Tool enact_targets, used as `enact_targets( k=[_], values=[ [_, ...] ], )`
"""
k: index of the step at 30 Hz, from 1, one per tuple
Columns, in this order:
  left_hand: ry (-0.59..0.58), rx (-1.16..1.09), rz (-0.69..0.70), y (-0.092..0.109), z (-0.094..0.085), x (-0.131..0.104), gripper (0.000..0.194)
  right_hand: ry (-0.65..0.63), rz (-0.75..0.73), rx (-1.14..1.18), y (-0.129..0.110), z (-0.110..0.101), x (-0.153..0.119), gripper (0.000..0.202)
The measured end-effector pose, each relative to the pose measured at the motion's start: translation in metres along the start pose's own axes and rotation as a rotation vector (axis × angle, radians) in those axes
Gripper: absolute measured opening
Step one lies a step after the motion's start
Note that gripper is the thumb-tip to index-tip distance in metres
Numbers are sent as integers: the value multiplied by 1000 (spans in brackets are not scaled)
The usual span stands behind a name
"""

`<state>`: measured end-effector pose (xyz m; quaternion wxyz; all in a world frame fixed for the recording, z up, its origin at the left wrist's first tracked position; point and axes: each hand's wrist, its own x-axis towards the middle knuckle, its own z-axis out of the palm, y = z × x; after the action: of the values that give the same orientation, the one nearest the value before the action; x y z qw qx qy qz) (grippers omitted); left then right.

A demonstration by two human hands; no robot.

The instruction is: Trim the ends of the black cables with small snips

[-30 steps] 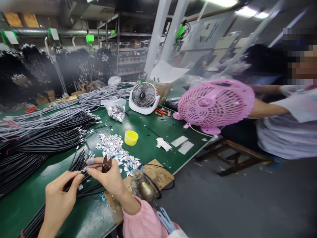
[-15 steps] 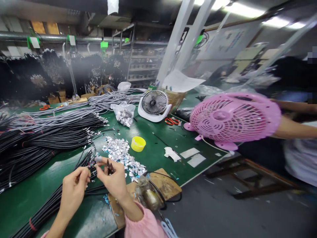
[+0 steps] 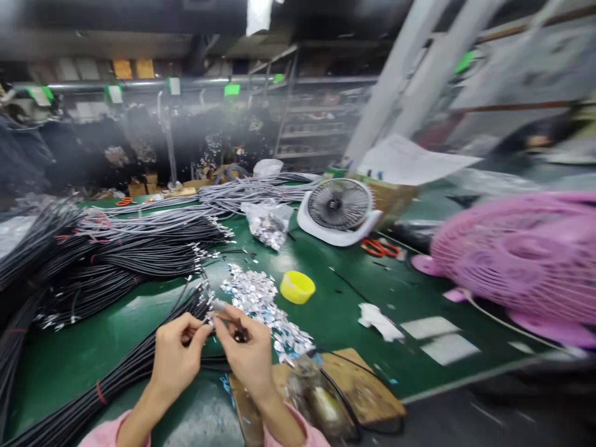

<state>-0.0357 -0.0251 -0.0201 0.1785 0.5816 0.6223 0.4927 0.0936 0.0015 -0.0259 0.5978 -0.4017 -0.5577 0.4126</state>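
Thumb and fingers of my left hand are pinched at the stripped end of a black cable. Right beside it, my right hand pinches the same spot, a grey cover on one fingertip. A small dark object is tucked in the right palm; its kind is unclear. The bundle of black cables, tied with a red band, runs beneath and left of my hands, its white-tipped ends close to my fingers. Just beyond my right hand lies a pile of small silvery pieces.
A yellow cup stands past the pile. Behind are a bag of parts, a white fan and orange scissors. A pink fan stands right. A wooden board lies at the front edge. More cables fill the left.
The view has swung left, so everything sits farther right in the picture, and the person at the right has left the frame. My hands remain pinched together at the cable end.
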Motion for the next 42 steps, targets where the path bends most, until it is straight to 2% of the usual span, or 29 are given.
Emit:
enact_targets(
  k=[4,7,11,14,16,19,22,24,26,28,31,34,36,39,42],
  values=[
    [-49,-1,-20,-10,10,-6,35,33,-273,-156,8,-5,-3,25],
    [-43,-20,-56,-16,11,-6,32,-18,-371,-227,12,-4,-2,28],
    [1,-76,-106,-25,-4,9,34,-157,-303,-335,12,0,1,29],
    [31,-106,-108,-32,-18,31,35,-102,-246,-408,9,-4,-6,34],
    [-16,-96,-95,-35,-21,44,34,-89,-229,-455,6,-12,-23,29],
    [-136,-25,-80,-37,-20,54,36,-151,-278,-506,-2,-29,-63,20],
    [-273,70,-54,-37,-17,55,48,-180,-344,-520,-14,-54,-99,14],
    [-366,131,-23,-34,-16,53,58,-162,-381,-559,-26,-75,-106,12],
    [-453,190,16,-30,-13,50,61,-125,-413,-614,-39,-95,-95,17],
    [-521,247,64,-26,-9,46,54,-111,-417,-619,-51,-108,-68,22],
    [-556,334,142,-24,-2,41,35,-111,-345,-556,-67,-107,-12,24],
    [-507,421,217,-27,2,38,29,-186,-261,-560,-78,-78,38,19],
    [-455,476,264,-32,2,40,33,-286,-221,-508,-81,-50,62,29],
    [-405,535,337,-39,1,44,36,-431,-194,-471,-72,-12,82,35],
    [-405,530,404,-44,2,44,32,-439,-148,-728,-55,3,87,23]
  ],
)
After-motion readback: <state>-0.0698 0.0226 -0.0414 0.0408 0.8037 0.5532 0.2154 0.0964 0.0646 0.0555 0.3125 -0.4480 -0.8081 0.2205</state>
